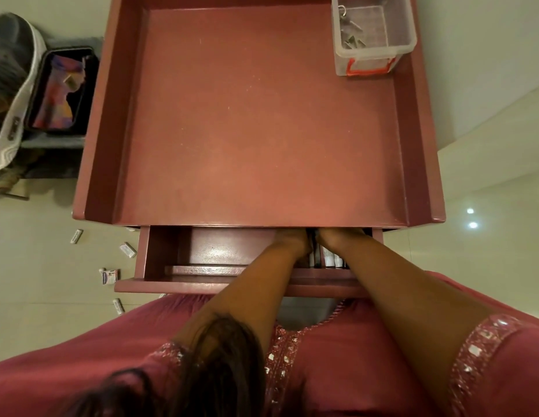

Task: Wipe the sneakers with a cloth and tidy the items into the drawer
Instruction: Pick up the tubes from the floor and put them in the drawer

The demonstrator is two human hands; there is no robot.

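One camera on my head, facing steeply down and forward. Close over my forearms and the open drawer; the red tabletop fills the upper frame. Wide lens bends the edges; floor shows either side.

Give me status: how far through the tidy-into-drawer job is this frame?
Partly done. Done: several small tubes and boxes already stand in the right end of the open drawer. In hand: left hand and right hand are both inside it, apparently arranging them; grip is hidden. Left: small packets lie scattered on the floor left of the drawer. A sneaker sits far left; wiping can't be judged.
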